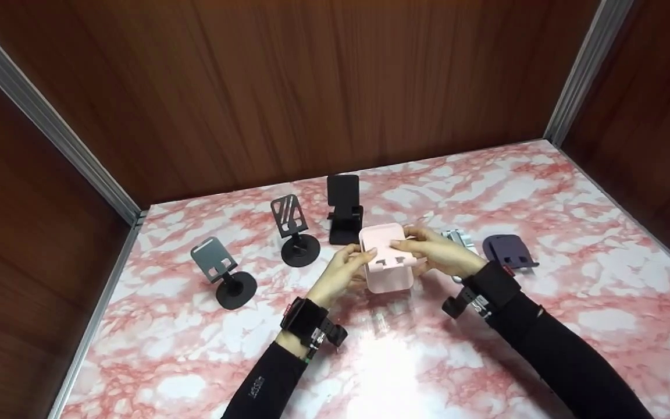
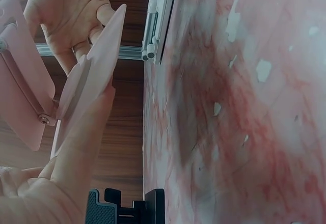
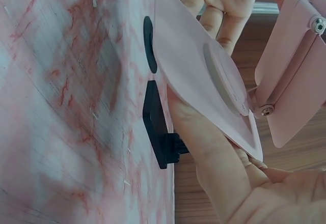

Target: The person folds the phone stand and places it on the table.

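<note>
A pink phone stand (image 1: 382, 240) is held up over the middle of the table between both hands. My left hand (image 1: 339, 272) grips its left side, and my right hand (image 1: 444, 254) grips its right side with a thumb on the front plate. Both wrist views show the stand's flat base (image 3: 188, 63), the round pivot disc (image 3: 224, 76) and the hinged arm (image 2: 23, 84) folded out from it. In the left wrist view, the left thumb (image 2: 84, 137) lies along the base. The right thumb (image 3: 198, 137) presses the base's edge in the right wrist view.
Left of the hands stand a grey-green phone stand (image 1: 211, 258) and a slotted black one (image 1: 289, 215). Behind is another black stand (image 1: 344, 192). A pale folded stand (image 1: 457, 237), partly hidden, and a dark purple one (image 1: 509, 250) lie right. Wooden panels (image 1: 335, 87) enclose the marbled table (image 1: 184, 349).
</note>
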`<state>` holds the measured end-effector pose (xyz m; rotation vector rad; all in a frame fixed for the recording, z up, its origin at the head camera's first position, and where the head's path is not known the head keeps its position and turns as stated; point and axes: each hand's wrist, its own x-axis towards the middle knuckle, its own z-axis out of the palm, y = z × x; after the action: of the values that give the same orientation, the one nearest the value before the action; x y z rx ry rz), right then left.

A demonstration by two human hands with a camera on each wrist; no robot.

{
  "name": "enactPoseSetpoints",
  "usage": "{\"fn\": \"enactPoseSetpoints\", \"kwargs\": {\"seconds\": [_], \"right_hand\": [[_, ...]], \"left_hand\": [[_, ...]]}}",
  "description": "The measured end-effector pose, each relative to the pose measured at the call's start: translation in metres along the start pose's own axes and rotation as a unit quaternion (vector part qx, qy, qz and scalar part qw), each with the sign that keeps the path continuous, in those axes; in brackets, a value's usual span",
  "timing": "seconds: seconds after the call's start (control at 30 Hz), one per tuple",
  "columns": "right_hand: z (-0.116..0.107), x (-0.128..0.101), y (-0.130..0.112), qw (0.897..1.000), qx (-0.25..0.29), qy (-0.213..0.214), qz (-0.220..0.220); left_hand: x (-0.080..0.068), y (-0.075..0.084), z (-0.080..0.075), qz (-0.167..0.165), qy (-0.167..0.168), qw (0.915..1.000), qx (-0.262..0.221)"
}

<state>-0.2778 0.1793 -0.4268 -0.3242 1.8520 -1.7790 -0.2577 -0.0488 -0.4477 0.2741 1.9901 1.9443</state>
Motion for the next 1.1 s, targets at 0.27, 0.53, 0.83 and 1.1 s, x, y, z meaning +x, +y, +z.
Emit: {"fn": "enactPoseSetpoints", "kwargs": {"seconds": [0.27,0.53,0.83,1.1], "right_hand": [[-0.0009,0.0001,0.0038,1.0,-0.005,-0.023,-0.015],[-0.0019,0.0015,0.004,1.0,-0.009,-0.022,-0.015],[-0.0003,0.0042,0.0055,1.0,-0.003,-0.019,-0.008],[0.0024,0.0064,0.0054,1.0,-0.027,0.012,-0.007]], "left_hand": [[-0.0011,-0.0034,-0.0012,-0.008,-0.006,0.9999,-0.007],[-0.0007,-0.0037,-0.0022,0.014,-0.019,0.9995,-0.02],[-0.0023,-0.005,-0.0024,0.016,-0.018,0.9997,-0.004],[-0.002,-0.0044,-0.0006,0.014,-0.009,0.9999,0.003]]}}
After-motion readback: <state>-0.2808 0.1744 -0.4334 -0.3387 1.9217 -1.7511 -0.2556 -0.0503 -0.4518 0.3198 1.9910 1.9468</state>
